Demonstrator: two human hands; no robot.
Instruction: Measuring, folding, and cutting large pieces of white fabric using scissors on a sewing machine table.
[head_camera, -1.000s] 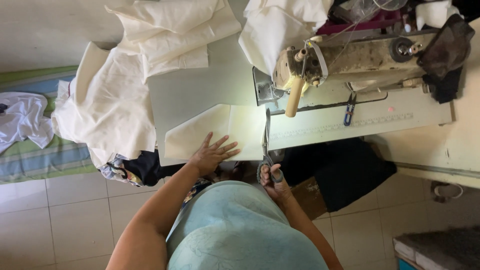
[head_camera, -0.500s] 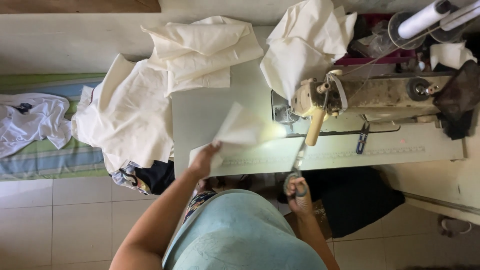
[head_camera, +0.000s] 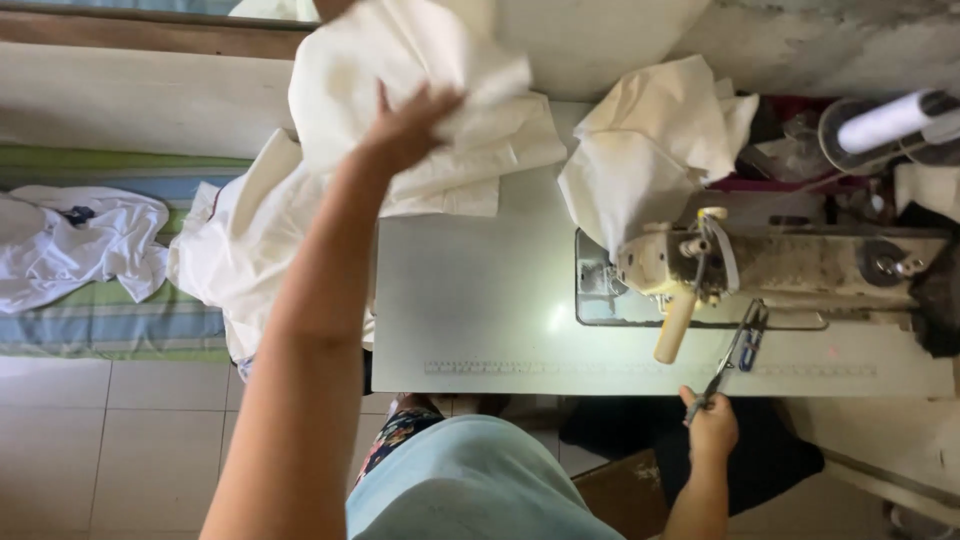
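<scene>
My left hand (head_camera: 405, 128) is stretched out to the far left of the sewing table (head_camera: 470, 300) and grips a piece of cream fabric (head_camera: 400, 60), held over a stack of folded cream fabric (head_camera: 490, 160). My right hand (head_camera: 712, 425) is at the table's front edge and holds scissors (head_camera: 735, 350) with their blades pointing up over the table. A worn cream sewing machine (head_camera: 760, 265) stands to the right, just beyond the scissors.
Crumpled cream cloth (head_camera: 650, 150) lies behind the machine head. More cream fabric (head_camera: 250, 250) hangs off the table's left side. A white garment (head_camera: 80, 245) lies on a striped mat (head_camera: 110, 325). A white thread cone (head_camera: 885, 120) is at the far right. Below is a tiled floor (head_camera: 120, 440).
My left hand lifted the fabric piece from the table's front and carried it up to the stack at the far left. My right hand kept the scissors near the front edge.
</scene>
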